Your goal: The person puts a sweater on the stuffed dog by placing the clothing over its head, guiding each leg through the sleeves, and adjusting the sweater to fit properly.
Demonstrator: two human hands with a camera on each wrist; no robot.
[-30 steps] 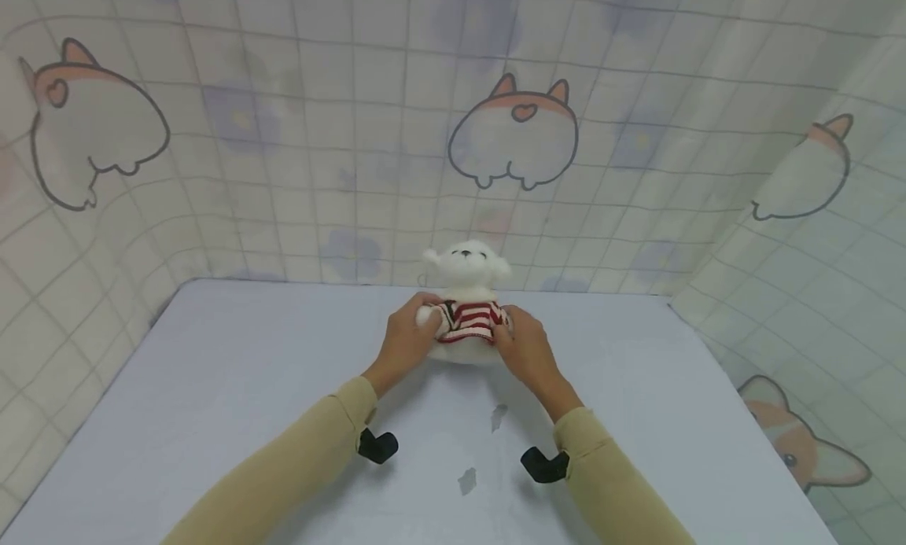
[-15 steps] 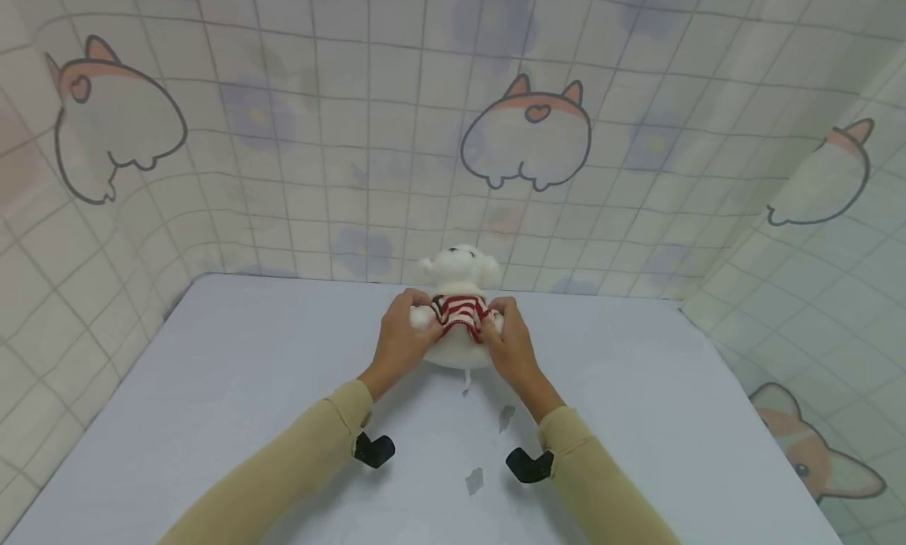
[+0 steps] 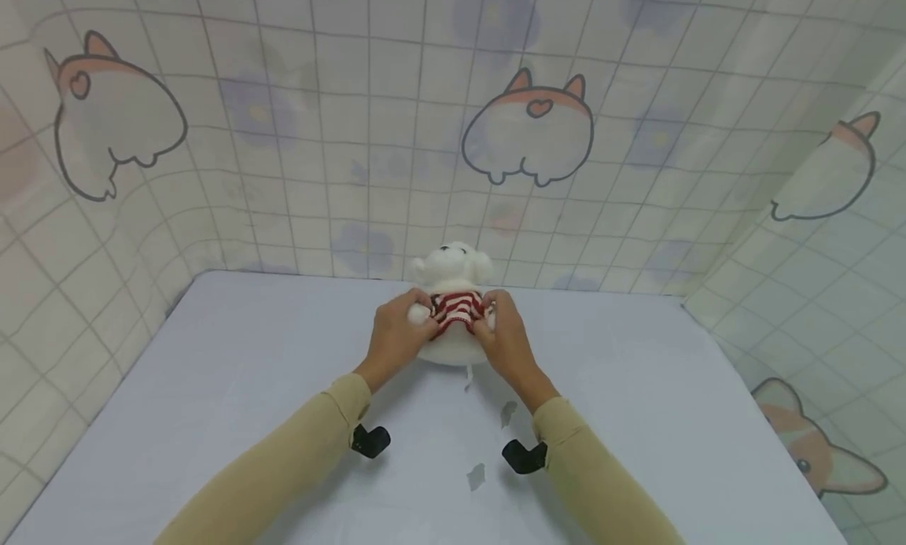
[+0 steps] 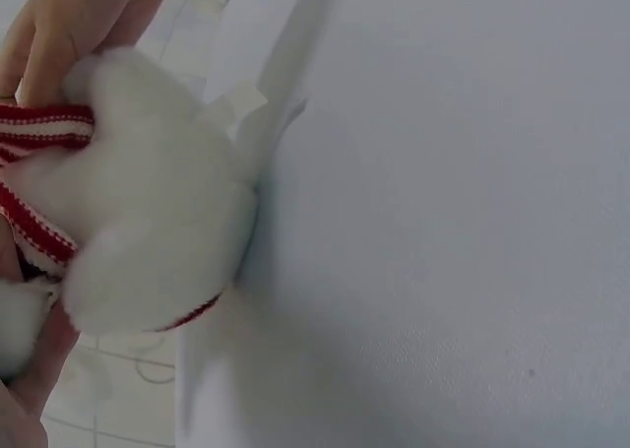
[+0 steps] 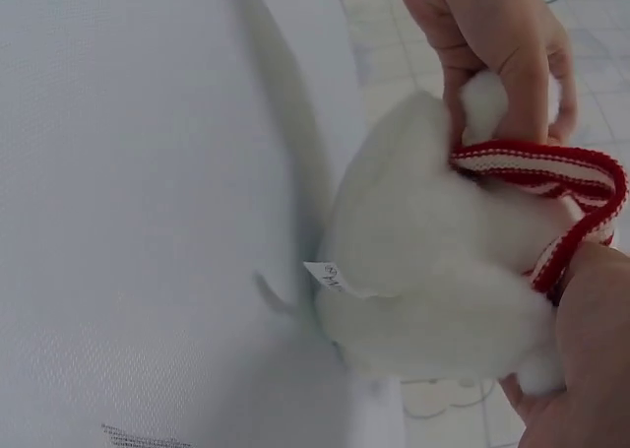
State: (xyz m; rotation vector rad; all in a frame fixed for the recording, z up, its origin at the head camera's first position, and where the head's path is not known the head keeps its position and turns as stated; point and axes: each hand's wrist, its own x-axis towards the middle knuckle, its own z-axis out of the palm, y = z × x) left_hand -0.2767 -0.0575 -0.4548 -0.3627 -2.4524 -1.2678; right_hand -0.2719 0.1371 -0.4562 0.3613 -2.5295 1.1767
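Note:
A white plush toy with floppy ears wears a red-and-white striped knitted sweater. It stands near the back of the table, face tilted upward. On its left side my left hand pinches the sweater's edge between thumb and fingers, beside a small white paw. My right hand pinches the sweater from the other side. In the right wrist view the sweater hem is lifted and stretched away from the fluffy body. A white fabric tag sticks out low on the toy.
The white table ends at a tiled-pattern curtain with corgi drawings right behind the toy. Two small grey patches mark the table between the forearms. Black camera mounts hang at both wrists.
The toy and both hands have shifted a little to the left. The toy has turned slightly, and its tag now shows below it. Both hands keep hold of the sweater.

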